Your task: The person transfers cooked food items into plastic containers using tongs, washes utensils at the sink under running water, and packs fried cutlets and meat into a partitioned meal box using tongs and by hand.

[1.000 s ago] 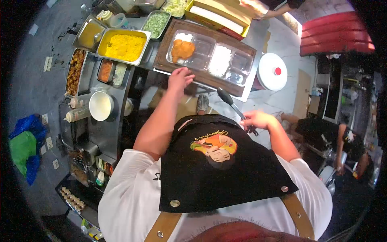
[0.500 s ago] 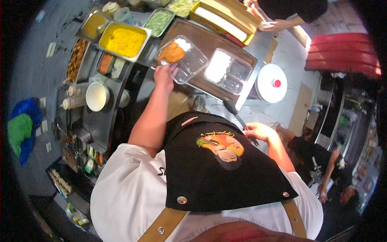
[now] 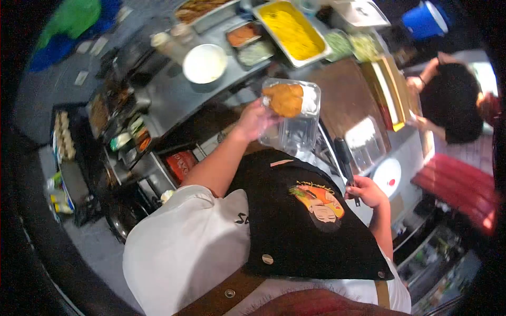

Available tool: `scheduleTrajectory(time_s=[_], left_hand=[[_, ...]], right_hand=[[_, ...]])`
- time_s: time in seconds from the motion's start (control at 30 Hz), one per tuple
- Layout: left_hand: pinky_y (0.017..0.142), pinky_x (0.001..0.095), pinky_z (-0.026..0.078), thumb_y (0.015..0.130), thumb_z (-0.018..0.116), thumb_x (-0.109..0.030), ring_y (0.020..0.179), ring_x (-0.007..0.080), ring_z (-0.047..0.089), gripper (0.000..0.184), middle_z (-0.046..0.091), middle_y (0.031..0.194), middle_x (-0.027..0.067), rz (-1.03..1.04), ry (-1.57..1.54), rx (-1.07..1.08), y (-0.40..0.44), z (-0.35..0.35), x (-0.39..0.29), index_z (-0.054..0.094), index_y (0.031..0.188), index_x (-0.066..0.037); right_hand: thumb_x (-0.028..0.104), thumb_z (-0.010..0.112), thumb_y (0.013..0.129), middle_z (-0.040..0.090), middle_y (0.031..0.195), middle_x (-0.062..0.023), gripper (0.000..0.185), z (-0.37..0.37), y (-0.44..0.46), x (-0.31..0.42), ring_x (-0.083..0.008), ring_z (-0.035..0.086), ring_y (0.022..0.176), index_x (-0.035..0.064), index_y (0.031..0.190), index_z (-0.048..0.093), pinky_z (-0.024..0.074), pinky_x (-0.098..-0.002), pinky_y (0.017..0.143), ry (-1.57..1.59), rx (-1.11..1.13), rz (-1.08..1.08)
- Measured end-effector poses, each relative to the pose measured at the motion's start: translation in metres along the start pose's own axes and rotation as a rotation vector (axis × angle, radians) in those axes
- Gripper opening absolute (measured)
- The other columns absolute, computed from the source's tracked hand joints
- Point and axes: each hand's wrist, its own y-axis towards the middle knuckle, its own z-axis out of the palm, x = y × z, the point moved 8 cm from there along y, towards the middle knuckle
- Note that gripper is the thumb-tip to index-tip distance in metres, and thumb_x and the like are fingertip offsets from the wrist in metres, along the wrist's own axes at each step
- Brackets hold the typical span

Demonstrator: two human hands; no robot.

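My left hand (image 3: 258,120) grips the left side of a clear compartment tray (image 3: 301,134), held up off the board. Fried breaded food (image 3: 285,100) and white rice (image 3: 309,100) lie in its far part, while its near compartments show bare plastic. My right hand (image 3: 368,191) is closed around black-handled tongs (image 3: 344,163), which point away from me. Beyond the tongs, a second clear tray (image 3: 366,147) with rice sits on the brown board (image 3: 340,89).
Yellow food fills a steel pan (image 3: 293,32) at the back. A white bowl (image 3: 205,63) stands on the steel counter (image 3: 174,89). A white lid (image 3: 387,176) with a red knob is at right. Another person (image 3: 452,102) stands beside a long yellow box (image 3: 380,95).
The view has swung round to the left. My left hand has taken hold of the tray with fried food and lifted it off the board. My right hand still holds the tongs.
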Motion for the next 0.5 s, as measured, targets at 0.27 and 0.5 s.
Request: scheduleTrajectory(time_s=[0.27,0.5], left_hand=[[0.116,0.0612,0.042,0.092,0.056,-0.007,0.139,0.038,0.057,0.066,0.056,0.152,0.0194,0.265,0.034,-0.019,-0.171,-0.085,-0.186,0.04,0.156,-0.005],[0.117,0.0596,0.04,0.082,0.048,-0.007,0.143,0.0379,0.051,0.075,0.054,0.154,0.0188,0.599,-0.002,-0.294,-0.296,-0.125,-0.325,0.038,0.157,-0.004]], right_hand=[[0.018,0.072,0.102,0.068,0.091,-0.0015,0.02,0.139,0.073,0.235,-0.0125,0.066,0.083,0.0033,0.115,0.068,0.0531,-0.0312,0.077,-0.214,0.051,-0.326],[0.048,0.067,0.103,0.072,0.116,-0.027,0.062,0.168,0.178,0.431,-0.0357,0.071,0.109,-0.0003,0.14,0.057,0.0528,-0.0438,0.097,-0.737,-0.419,-0.58]])
